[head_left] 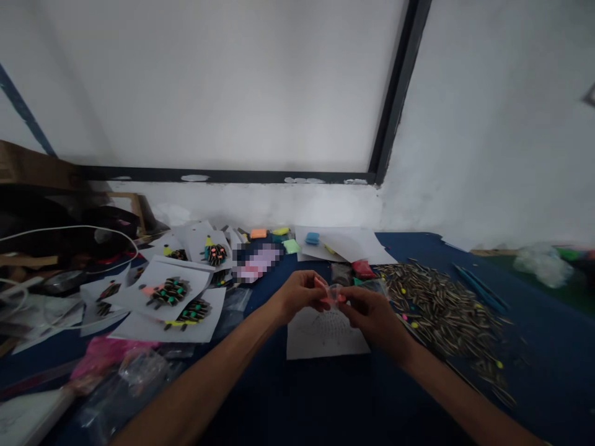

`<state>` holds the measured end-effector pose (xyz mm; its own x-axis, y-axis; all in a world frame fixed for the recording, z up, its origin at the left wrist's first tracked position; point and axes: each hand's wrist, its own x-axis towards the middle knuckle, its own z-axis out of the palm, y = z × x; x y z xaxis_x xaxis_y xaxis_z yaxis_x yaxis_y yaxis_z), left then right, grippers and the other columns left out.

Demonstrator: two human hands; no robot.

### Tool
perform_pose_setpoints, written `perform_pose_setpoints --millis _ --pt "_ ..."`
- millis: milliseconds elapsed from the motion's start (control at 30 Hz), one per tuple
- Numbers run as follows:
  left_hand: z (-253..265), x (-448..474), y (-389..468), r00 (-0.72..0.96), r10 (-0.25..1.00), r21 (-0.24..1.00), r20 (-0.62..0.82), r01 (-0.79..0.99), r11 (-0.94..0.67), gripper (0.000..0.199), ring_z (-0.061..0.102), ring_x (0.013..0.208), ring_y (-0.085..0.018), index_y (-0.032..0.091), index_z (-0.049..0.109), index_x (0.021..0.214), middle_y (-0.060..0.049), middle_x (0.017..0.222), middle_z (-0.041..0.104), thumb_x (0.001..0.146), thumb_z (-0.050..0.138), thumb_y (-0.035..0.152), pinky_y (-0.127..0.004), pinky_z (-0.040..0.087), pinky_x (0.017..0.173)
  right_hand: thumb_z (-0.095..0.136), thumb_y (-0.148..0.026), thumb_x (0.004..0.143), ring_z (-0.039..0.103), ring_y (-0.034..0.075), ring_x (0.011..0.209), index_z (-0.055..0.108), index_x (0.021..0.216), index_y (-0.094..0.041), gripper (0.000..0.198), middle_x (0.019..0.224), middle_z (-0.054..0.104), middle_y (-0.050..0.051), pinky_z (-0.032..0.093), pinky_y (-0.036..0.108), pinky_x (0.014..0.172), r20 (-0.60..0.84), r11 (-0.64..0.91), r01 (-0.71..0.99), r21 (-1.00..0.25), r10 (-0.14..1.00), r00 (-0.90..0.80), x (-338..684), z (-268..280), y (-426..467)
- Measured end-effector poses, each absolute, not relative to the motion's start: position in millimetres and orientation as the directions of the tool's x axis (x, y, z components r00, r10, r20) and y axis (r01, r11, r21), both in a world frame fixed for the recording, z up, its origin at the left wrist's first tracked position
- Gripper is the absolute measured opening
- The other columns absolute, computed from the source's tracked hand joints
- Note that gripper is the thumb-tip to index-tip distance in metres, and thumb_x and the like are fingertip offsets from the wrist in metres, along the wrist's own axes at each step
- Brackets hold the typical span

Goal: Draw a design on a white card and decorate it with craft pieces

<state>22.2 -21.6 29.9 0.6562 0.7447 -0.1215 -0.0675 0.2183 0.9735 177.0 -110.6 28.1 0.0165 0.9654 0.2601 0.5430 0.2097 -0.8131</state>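
Note:
Above a white sheet (pixel 309 341) with a dotted, rounded drawing, both my hands meet at a coral-coloured piece of modelling clay (pixel 320 286) in clear plastic wrapping (pixel 334 293). My left hand (pixel 300 294) is closed on the clay, pinching it between thumb and fingers. From the other side, my right hand (pixel 372 313) pinches the clear wrapping with thumb and forefinger. The fingers partly cover the clay, so its full shape is hidden. A large heap of striped sunflower seeds (pixel 441 310) lies just right of my right hand.
Sheets with seed-covered animal figures (pixel 170 291) overlap at the left. Orange (pixel 258 233), green (pixel 291 246) and blue clay packs (pixel 312 238) lie at the back, near a red pack (pixel 362 269). Blue tweezers (pixel 481 288) lie beyond the seeds. Pink plastic (pixel 109 356) is front left.

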Motion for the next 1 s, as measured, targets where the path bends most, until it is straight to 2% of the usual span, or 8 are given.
perform_pose_setpoints --millis 100,200,367,467,600,767,900,1000 --pt "30.3 23.6 -24.4 0.631 0.768 0.970 -0.104 -0.106 0.218 0.019 0.062 0.052 -0.012 0.009 0.055 0.072 -0.004 0.062 0.064 0.066 0.073 0.011 -0.024 0.051 0.055 0.057 -0.036 0.080 0.046 0.010 0.045 0.063 0.083 -0.018 0.019 0.052 0.047 -0.005 0.035 0.022 0.044 0.256 0.194 0.574 -0.795 0.966 0.028 176.4 28.7 -111.3" --pt "29.4 24.4 -25.9 0.621 0.779 0.964 -0.091 -0.141 0.225 0.022 0.063 0.054 -0.011 0.009 0.055 0.073 -0.004 0.062 0.065 0.063 0.074 0.009 -0.026 0.053 0.061 0.057 -0.035 0.081 0.042 0.009 0.045 0.062 0.076 -0.018 0.018 0.052 0.049 -0.004 0.032 0.022 0.045 0.317 0.216 0.649 -0.729 0.948 0.041 175.7 29.4 -111.4" --pt "27.9 23.6 -23.6 0.642 0.762 0.963 -0.081 -0.146 0.225 0.033 0.063 0.055 -0.013 0.009 0.055 0.077 -0.003 0.063 0.065 0.056 0.079 0.011 -0.028 0.052 0.061 0.055 -0.031 0.082 0.046 0.010 0.049 0.068 0.084 -0.018 0.018 0.071 0.064 0.002 0.034 0.023 0.047 0.407 0.286 0.724 -0.628 0.913 -0.008 175.8 29.9 -111.5" --pt "28.6 22.9 -22.2 0.650 0.757 0.961 -0.065 -0.165 0.223 0.036 0.062 0.056 -0.012 0.009 0.056 0.080 -0.002 0.065 0.064 0.055 0.081 0.013 -0.028 0.052 0.062 0.055 -0.030 0.083 0.048 0.011 0.049 0.066 0.080 -0.018 0.017 0.064 0.060 0.001 0.034 0.023 0.048 0.419 0.284 0.762 -0.582 0.908 -0.018 176.7 29.7 -112.2" --pt "28.7 21.6 -20.4 0.661 0.746 0.955 -0.082 -0.161 0.247 0.038 0.064 0.058 -0.014 0.009 0.057 0.084 -0.003 0.068 0.065 0.056 0.082 0.018 -0.029 0.053 0.063 0.049 -0.028 0.087 0.052 0.012 0.048 0.062 0.078 -0.019 0.018 0.054 0.054 -0.003 0.036 0.023 0.050 0.385 0.265 0.759 -0.595 0.923 -0.021 177.7 28.8 -112.2" --pt "26.9 19.5 -18.6 0.723 0.680 0.957 -0.122 -0.095 0.272 0.048 0.066 0.058 -0.016 0.010 0.057 0.089 -0.005 0.069 0.067 0.053 0.086 0.024 -0.029 0.052 0.061 0.048 -0.025 0.087 0.054 0.012 0.051 0.060 0.078 -0.019 0.016 0.059 0.057 -0.002 0.038 0.024 0.052 0.413 0.284 0.746 -0.602 0.911 -0.014 178.7 25.8 -110.8" --pt "26.9 19.3 -20.1 0.757 0.635 0.959 -0.155 -0.040 0.282 0.049 0.065 0.056 -0.017 0.011 0.055 0.079 -0.004 0.062 0.065 0.048 0.088 0.030 -0.027 0.051 0.055 0.054 -0.025 0.085 0.053 0.013 0.055 0.065 0.080 -0.019 0.014 0.067 0.059 0.000 0.039 0.024 0.054 0.448 0.311 0.753 -0.581 0.894 -0.023 180.5 24.0 -109.9" --pt "27.2 20.4 -21.5 0.745 0.650 0.960 -0.152 -0.044 0.276 0.049 0.065 0.053 -0.016 0.012 0.053 0.076 -0.003 0.060 0.064 0.047 0.088 0.031 -0.025 0.050 0.053 0.057 -0.026 0.084 0.054 0.013 0.060 0.068 0.079 -0.019 0.013 0.077 0.059 0.003 0.040 0.025 0.055 0.463 0.317 0.757 -0.571 0.886 -0.022 181.3 24.8 -109.2"
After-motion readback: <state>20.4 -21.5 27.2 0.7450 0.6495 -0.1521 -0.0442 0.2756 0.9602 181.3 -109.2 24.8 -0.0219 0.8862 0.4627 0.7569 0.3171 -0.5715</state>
